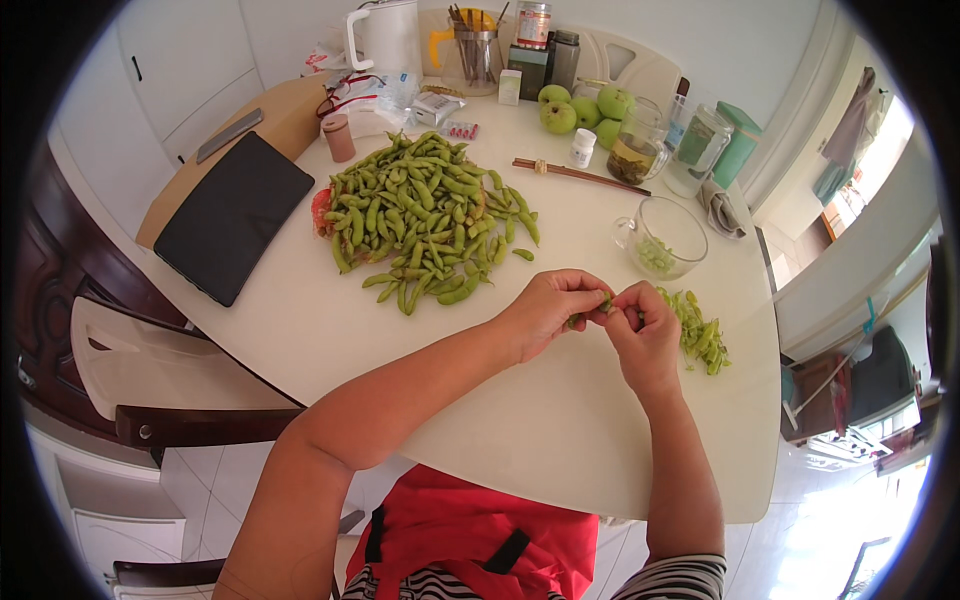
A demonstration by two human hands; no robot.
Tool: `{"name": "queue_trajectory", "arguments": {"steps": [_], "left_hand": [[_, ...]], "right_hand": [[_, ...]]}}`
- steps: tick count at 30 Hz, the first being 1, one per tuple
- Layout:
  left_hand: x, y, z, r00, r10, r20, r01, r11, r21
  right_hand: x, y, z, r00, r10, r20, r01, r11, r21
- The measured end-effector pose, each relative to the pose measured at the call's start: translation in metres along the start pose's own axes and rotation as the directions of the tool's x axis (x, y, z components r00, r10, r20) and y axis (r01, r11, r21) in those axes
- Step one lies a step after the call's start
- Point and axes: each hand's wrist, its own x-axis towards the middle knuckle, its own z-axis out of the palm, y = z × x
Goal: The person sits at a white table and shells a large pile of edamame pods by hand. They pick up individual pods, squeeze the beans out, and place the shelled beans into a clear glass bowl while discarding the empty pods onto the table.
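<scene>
My left hand [555,311] and my right hand [646,330] meet over the right part of the table, fingertips pinched on a green soybean pod [605,303] between them. My fingers partly cover the pod. Just beyond my right hand stands a clear glass cup [671,238] with some shelled green beans [655,256] at its bottom. A small heap of split, pale pod shells [703,336] lies to the right of my right hand. The large pile of unshelled pods [420,210] is at the left centre, partly over a red net bag [322,212].
A black tablet [234,217] lies on the left of the white table [525,420]. Wooden chopsticks [581,177], a white bottle [582,148], green fruit [587,112], a glass mug of tea [634,156] and a white kettle [390,37] stand or lie farther back.
</scene>
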Motion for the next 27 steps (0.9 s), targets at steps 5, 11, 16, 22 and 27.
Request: {"name": "queue_trajectory", "arguments": {"steps": [5,11,16,22,27], "left_hand": [[0.003,-0.006,-0.005,1.000,-0.016,0.021,0.016,1.000,0.022],[0.001,-0.004,-0.003,0.991,0.076,-0.109,-0.053,0.977,0.206],[0.001,0.000,-0.005,0.993,0.026,-0.117,-0.011,0.991,0.130],[0.006,0.000,-0.012,0.999,0.002,-0.053,-0.004,0.999,-0.033],[0.005,0.002,-0.009,0.996,-0.004,-0.087,0.011,0.996,0.090]], "right_hand": [[0.000,-0.007,-0.001,0.991,-0.132,-0.011,0.126,0.966,-0.225],[0.000,-0.010,0.002,0.994,-0.088,-0.070,0.069,0.967,-0.244],[-0.001,-0.010,0.003,0.983,-0.175,-0.051,0.151,0.937,-0.316],[0.000,-0.009,-0.001,0.996,-0.039,-0.078,0.017,0.965,-0.261],[-0.001,-0.008,0.000,0.996,0.032,-0.078,-0.052,0.962,-0.270]]}}
